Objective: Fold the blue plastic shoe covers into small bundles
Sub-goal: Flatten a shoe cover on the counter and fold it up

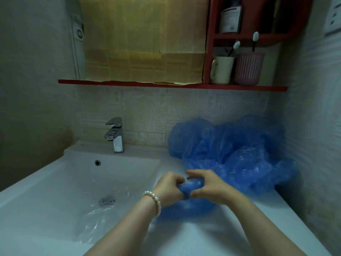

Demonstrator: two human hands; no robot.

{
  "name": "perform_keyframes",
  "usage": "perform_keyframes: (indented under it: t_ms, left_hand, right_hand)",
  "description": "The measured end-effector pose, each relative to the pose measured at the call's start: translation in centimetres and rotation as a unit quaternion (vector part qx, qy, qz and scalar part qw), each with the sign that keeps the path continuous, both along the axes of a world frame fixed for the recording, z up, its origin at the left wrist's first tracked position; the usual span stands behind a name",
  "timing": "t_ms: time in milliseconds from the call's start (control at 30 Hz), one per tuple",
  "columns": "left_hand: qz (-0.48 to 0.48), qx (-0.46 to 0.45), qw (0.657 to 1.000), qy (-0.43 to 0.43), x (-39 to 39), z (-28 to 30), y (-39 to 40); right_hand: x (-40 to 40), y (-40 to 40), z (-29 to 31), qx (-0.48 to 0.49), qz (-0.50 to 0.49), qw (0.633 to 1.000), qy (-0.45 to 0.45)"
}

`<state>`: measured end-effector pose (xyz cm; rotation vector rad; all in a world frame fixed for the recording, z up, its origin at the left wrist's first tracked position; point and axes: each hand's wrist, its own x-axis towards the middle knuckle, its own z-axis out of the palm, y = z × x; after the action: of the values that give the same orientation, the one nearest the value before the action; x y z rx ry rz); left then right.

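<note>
Blue shoe cover [188, 187] between left hand [170, 187] and right hand [208, 185].

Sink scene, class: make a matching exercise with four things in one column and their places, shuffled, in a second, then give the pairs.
Things:
1 tap
2 white mug
3 shoe cover pile
4 clear plastic

Places:
A on the red shelf
B in the basin
C behind the basin, at the wall
D on the counter, right of the basin

Pairs: 1-C, 2-A, 3-D, 4-B
</note>
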<state>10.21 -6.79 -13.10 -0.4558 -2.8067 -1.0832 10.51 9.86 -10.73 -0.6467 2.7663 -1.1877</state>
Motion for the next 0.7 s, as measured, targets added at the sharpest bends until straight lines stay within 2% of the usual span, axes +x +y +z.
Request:
perform_keyframes:
  t_ms: [33, 67, 133, 200, 267, 300, 367, 433, 500, 567, 633, 700]
  left_hand:
    - [0.019, -0.027, 0.995, 0.094, 0.2, 0.3, 0.1]
    - [0.049, -0.069, 0.972, 0.221, 0.2, 0.5, 0.1]
    - [0.071, -0.111, 0.9, 0.415, 1.0, 0.9, 0.1]
    - [0.041, -0.138, 0.865, 0.481, 2.3, 0.6, -0.1]
    - [-0.001, -0.193, 0.86, 0.472, 3.5, -0.7, -0.2]
    - [-0.025, -0.215, 0.865, 0.453, 4.0, -1.7, -0.1]
    - [-0.068, -0.236, 0.88, 0.407, 4.5, -3.7, 0.0]
    - [-0.089, -0.224, 0.907, 0.346, 4.4, -5.0, -0.6]
    - [-0.097, -0.176, 0.944, 0.263, 4.4, -4.8, -1.3]
    - [-0.068, -0.123, 0.97, 0.196, 4.5, -3.8, -1.8]
    - [-0.05, -0.081, 0.991, 0.094, 4.2, -3.2, -2.0]
    - [-0.034, -0.055, 0.998, 0.03, 3.7, -3.1, -2.2]
  right_hand:
    - [-0.1, -0.1, 0.1, -0.017, -0.003, 0.999, 0.042]
    - [-0.2, -0.1, 0.2, -0.031, -0.029, 0.992, 0.122]
    - [-0.3, 0.2, -0.6, -0.037, -0.079, 0.94, 0.33]
    - [0.5, 0.3, -2.2, 0.014, -0.083, 0.88, 0.468]
    - [1.6, 0.3, -4.6, 0.069, -0.06, 0.843, 0.531]
    - [2.2, 0.3, -5.6, 0.086, -0.039, 0.837, 0.539]
    - [2.8, 0.5, -7.3, 0.097, 0.01, 0.849, 0.52]
    - [3.2, 1.0, -7.8, 0.086, 0.017, 0.884, 0.46]
    - [3.4, 1.8, -7.8, 0.029, -0.008, 0.938, 0.346]
    - [3.5, 2.8, -7.5, -0.035, -0.036, 0.973, 0.224]
    - [3.4, 3.2, -7.1, -0.065, -0.049, 0.988, 0.129]
    - [3.4, 3.1, -6.4, -0.103, -0.054, 0.993, 0.036]
